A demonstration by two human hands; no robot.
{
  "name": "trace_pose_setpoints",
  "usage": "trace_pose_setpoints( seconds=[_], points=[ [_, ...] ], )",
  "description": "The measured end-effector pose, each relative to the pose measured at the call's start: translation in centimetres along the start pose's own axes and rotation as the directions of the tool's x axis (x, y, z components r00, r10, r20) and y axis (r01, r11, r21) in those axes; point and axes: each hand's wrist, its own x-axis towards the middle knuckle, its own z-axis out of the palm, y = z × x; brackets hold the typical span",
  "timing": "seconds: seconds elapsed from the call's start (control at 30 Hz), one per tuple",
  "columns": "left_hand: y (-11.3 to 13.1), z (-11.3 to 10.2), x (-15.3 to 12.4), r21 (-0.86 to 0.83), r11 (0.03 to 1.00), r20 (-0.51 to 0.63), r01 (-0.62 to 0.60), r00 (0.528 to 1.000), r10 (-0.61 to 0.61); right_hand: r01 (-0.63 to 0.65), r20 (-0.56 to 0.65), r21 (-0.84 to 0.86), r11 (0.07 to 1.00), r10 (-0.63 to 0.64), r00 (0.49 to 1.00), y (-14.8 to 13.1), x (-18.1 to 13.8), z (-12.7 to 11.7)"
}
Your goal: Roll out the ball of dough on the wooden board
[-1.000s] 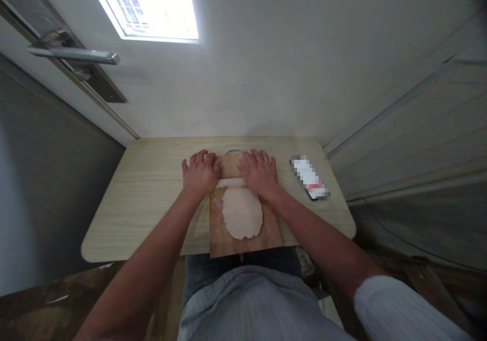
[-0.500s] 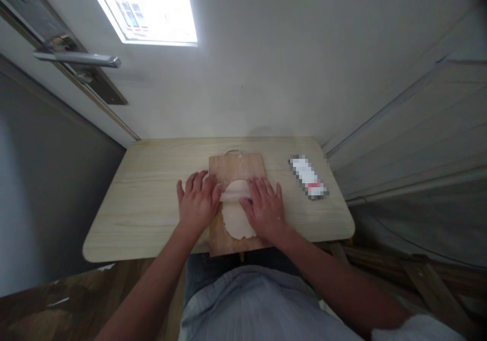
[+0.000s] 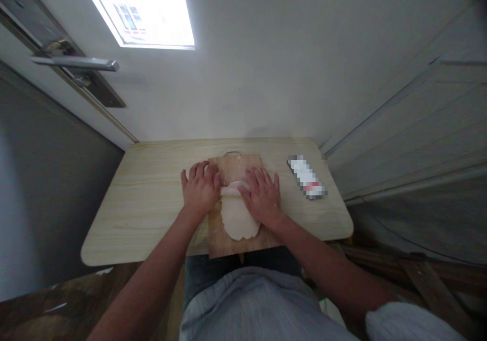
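Note:
A pale rolling pin [image 3: 230,191] lies crosswise over a flat, uneven-edged sheet of dough [image 3: 239,220]. Under the dough is a wooden cutting board [image 3: 233,165] with a metal handle at its far end. My left hand [image 3: 200,191] bears down on the pin's left end, palm over it and fingers pointing away from me. Over the right end, my right hand [image 3: 262,195] presses the pin, its thumb reaching inward along it. Both hands hide the ends of the pin.
The board rests on a light wooden table [image 3: 148,194] and reaches past its near edge. A phone [image 3: 307,177], blurred out, lies to the right. Beyond the table stands a white door with a metal handle [image 3: 76,63] and a bright window [image 3: 152,11].
Both hands and the rolling pin have moved slightly away from me across the dough. More of the dough shows on the near side of the pin.

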Motion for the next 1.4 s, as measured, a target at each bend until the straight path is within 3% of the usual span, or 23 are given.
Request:
trace_pose_setpoints(
  seconds=[0.43, 0.8, 1.03, 1.4],
  points=[
    [-0.5, 0.6, 3.4, -0.002, 1.0, 0.115, -0.015, 0.993, 0.015, -0.035, 0.008, -0.058, 0.998, 0.036, 0.999, 0.7, 3.5, 0.4],
    [-0.8, 1.8, 5.8, -0.05, 0.998, 0.14, 0.043, 0.99, -0.036, -0.05, 0.03, -0.031, 0.998, 0.051, 0.998, 1.4, 6.3, 0.4],
    [-0.7, 1.4, 4.7, -0.051, 0.998, 0.115, 0.038, 0.993, -0.032, -0.024, 0.019, -0.031, 0.999, 0.025, 1.0, 1.2, 5.4, 0.2],
    [-0.4, 0.1, 0.9, -0.002, 1.0, 0.064, -0.015, 0.998, 0.015, 0.009, 0.08, -0.014, 1.0, -0.008, 0.997, 0.0, 0.8, -0.7]
  ],
)
